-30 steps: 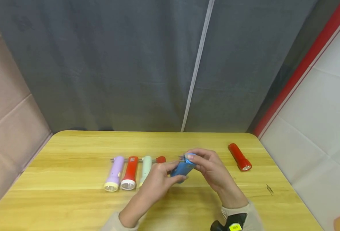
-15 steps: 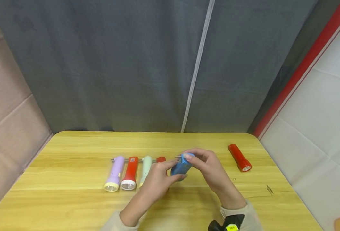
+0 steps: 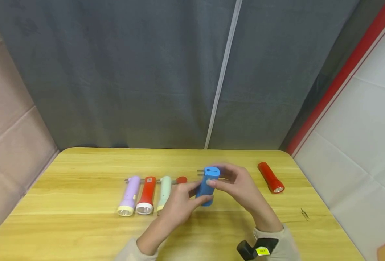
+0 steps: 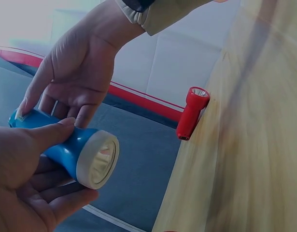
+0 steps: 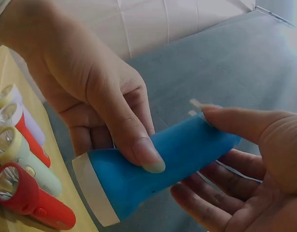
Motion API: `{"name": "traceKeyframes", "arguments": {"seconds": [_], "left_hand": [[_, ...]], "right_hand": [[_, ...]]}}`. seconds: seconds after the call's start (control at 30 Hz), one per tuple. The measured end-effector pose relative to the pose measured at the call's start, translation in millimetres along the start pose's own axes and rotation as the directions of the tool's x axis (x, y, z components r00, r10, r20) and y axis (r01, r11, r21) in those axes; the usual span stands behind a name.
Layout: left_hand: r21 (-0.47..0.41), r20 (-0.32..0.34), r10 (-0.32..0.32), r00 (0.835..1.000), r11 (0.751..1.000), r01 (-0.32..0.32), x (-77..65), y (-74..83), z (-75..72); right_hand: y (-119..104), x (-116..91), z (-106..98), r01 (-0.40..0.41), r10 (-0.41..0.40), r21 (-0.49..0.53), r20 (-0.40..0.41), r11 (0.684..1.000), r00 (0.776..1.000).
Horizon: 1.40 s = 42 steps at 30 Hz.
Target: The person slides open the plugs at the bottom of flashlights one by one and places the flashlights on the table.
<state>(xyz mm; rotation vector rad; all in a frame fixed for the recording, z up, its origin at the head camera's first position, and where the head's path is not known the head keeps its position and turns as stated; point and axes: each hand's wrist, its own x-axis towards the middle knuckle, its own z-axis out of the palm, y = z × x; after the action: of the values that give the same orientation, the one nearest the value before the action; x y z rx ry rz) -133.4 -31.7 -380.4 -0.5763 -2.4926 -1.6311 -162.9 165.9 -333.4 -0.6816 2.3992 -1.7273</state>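
A blue flashlight [image 3: 207,186] with a white lens rim is held above the table in both hands. Two metal plug prongs [image 5: 196,107] stick out from its side near the tail. My left hand [image 3: 179,204] grips it near the lens head, thumb on the near side in the right wrist view. At the tail end, my right hand [image 3: 239,185] holds it with the thumb [image 5: 235,118] close to the prongs and fingers behind. In the left wrist view the lens [image 4: 102,162] points away from the right hand.
To the left lie a purple flashlight [image 3: 131,192], a red one with a white rim [image 3: 148,192], a pale green one [image 3: 165,192] and a red one [image 5: 47,203], partly hidden by my left hand. Another red flashlight [image 3: 270,177] lies at the right of the table [image 3: 81,232].
The blue flashlight has turned more upright, its tail end now facing up toward the head camera. My right hand has shifted its grip slightly, thumb lower on the body.
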Motion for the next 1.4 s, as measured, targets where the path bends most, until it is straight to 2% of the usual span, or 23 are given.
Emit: {"name": "traceKeyframes", "arguments": {"seconds": [0.17,0.37,0.57,0.8,1.07,1.4], "left_hand": [[0.009,0.038,-0.038,0.999,0.999,0.038,-0.2,-1.9,3.3],[0.090,0.085,-0.098,0.992,0.992,0.090,-0.1,-0.6,8.1],[0.166,0.079,-0.100,0.992,0.982,0.086,-1.4,1.0,11.6],[0.213,0.071,-0.134,0.988,0.970,0.116,-3.4,4.4,12.6],[0.354,0.076,-0.156,0.985,0.928,0.120,-9.3,6.4,14.9],[0.434,0.058,-0.129,0.990,0.896,0.091,-15.0,6.1,17.4]], "right_hand": [[5.1,4.9,0.0,-0.070,0.068,-0.023,-0.050,0.997,0.996],[13.5,9.4,1.0,-0.127,0.127,0.008,-0.054,0.992,0.990],[20.9,12.2,3.5,-0.178,0.178,0.010,-0.057,0.984,0.982],[31.2,18.4,5.4,-0.231,0.233,0.038,-0.063,0.972,0.970],[46.3,27.4,13.9,-0.326,0.334,0.091,-0.097,0.941,0.938],[60.5,31.8,27.2,-0.355,0.365,0.109,-0.096,0.929,0.926]]}}
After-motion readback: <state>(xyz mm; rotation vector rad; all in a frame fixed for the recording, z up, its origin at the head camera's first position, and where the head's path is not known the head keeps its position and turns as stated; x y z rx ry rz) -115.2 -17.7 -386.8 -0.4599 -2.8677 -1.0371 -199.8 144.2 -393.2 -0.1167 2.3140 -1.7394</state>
